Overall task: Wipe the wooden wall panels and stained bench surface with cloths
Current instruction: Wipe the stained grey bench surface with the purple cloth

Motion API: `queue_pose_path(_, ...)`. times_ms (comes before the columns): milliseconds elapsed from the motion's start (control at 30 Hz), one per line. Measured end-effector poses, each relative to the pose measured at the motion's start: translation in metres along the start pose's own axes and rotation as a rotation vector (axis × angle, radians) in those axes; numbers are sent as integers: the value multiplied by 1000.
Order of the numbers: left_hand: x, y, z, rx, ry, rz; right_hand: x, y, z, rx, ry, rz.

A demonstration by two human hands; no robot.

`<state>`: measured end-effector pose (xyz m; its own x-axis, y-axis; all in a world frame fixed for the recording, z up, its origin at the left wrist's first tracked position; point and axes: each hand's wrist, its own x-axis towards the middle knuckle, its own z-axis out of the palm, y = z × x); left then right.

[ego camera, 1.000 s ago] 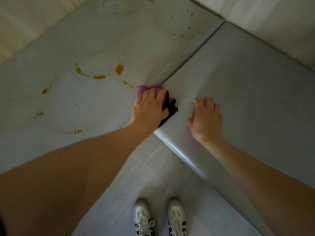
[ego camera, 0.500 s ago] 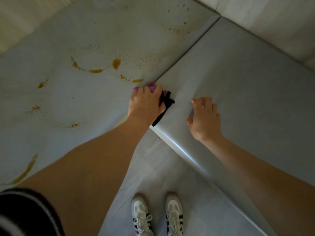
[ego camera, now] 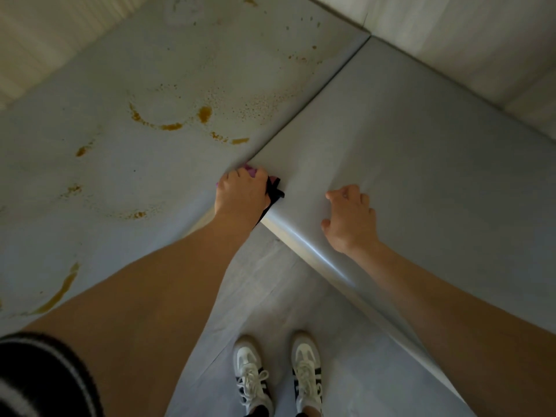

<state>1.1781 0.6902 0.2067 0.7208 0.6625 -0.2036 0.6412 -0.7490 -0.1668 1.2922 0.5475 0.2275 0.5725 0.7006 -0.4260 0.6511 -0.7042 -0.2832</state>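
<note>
A grey L-shaped bench (ego camera: 421,152) fills the view, and its left section (ego camera: 90,176) carries several brown stains (ego camera: 204,114). My left hand (ego camera: 242,195) grips a pink cloth (ego camera: 249,170) bunched with a black cloth (ego camera: 275,191) at the inner corner, where the two sections meet. The hand hides most of the pink cloth. My right hand (ego camera: 349,219) rests on the right section near its front edge, fingers curled, holding nothing. Pale wooden wall panels (ego camera: 466,40) run behind the bench.
A seam (ego camera: 316,94) runs between the two bench sections toward the back corner. More wall panelling (ego camera: 45,31) stands at the upper left. My feet in white shoes (ego camera: 276,374) stand on the grey floor (ego camera: 270,281) in the bench's inner corner.
My left hand has pulled the cloths back along the seam toward the front corner, away from the stains. Less pink cloth shows now. My right hand has stayed in place.
</note>
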Motion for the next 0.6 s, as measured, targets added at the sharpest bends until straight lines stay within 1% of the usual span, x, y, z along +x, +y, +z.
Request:
queue_pose_path(67,-7,-6,-5,-49,-46,19,-6,-4,-4,-2,-14,-10)
queue_pose_path(133,-13,-13,-11,-181,-126,-5,-11,-10,-10,-1,-13,-25)
queue_pose_path(200,-13,-22,-20,-413,-212,-92,-12,-18,-19,18,-23,-50)
queue_pose_path(267,-6,-27,-32,-713,-274,-212,-8,-30,-27,73,-39,-85)
queue_pose_path(300,-1,-30,-38,-877,-283,-272,-5,-37,-30,135,-47,-101)
queue_pose_path(367,7,-33,-53,-1201,-321,-390,-4,-55,-40,339,-60,-125)
queue_pose_path(433,11,-35,-64,-1480,-378,-503,-9,-74,-52,569,-132,-191)
queue_pose_path(500,10,-32,-76,-1704,-417,-593,-17,-90,-62,773,-201,-270)
queue_pose_path(533,10,-32,-81,-1794,-446,-632,-17,-96,-64,831,-203,-284)
queue_pose_path(567,12,-31,-84,-1882,-479,-671,-14,-101,-64,838,-175,-281)
queue_pose_path(600,14,-29,-87,-1960,-509,-699,-8,-104,-60,799,-100,-261)
